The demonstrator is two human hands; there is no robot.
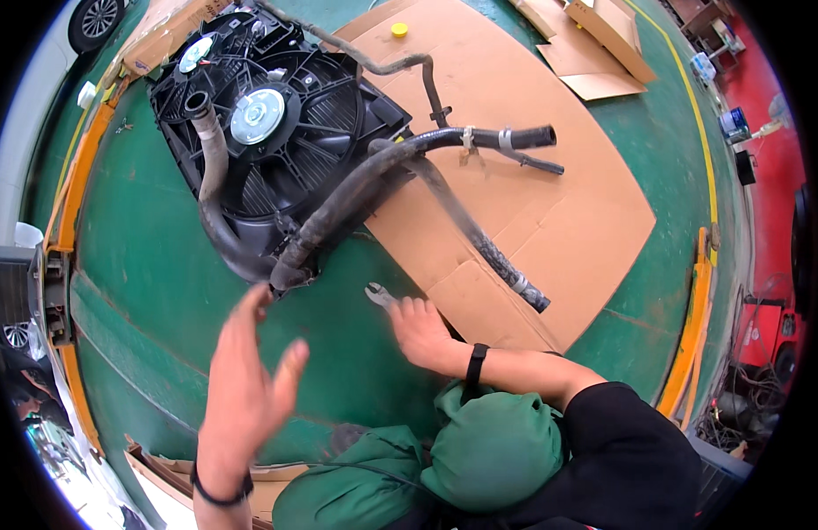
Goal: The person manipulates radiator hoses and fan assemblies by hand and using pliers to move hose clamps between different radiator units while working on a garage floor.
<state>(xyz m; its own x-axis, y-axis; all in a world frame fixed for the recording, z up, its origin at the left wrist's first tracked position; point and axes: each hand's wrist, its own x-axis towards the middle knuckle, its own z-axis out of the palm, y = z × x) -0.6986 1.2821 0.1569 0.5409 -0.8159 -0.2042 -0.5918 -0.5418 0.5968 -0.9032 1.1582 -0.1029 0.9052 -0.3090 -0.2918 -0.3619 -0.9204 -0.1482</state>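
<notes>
A black radiator fan assembly [329,115] with two round silver motors lies on the floor ahead of me. Dark rubber hoses run from it, and a thick hose [347,199] bends down to a joint at the assembly's near corner. Just below that joint is my left hand [245,380], thumb spread from the fingers and holding nothing. Its fingertips come close to the hose end; contact is unclear. My right hand [422,336] is closed around a pair of pliers [379,294]. Only the silver jaws show, pointing toward the hose joint, while the handles are hidden in my fist.
A flattened cardboard sheet [568,238] lies under the hoses at right, with a yellow cap [399,30] on it. Orange lift arms [687,340] flank the green floor. More cardboard [594,53] lies at the far right. A white car [38,97] stands at left.
</notes>
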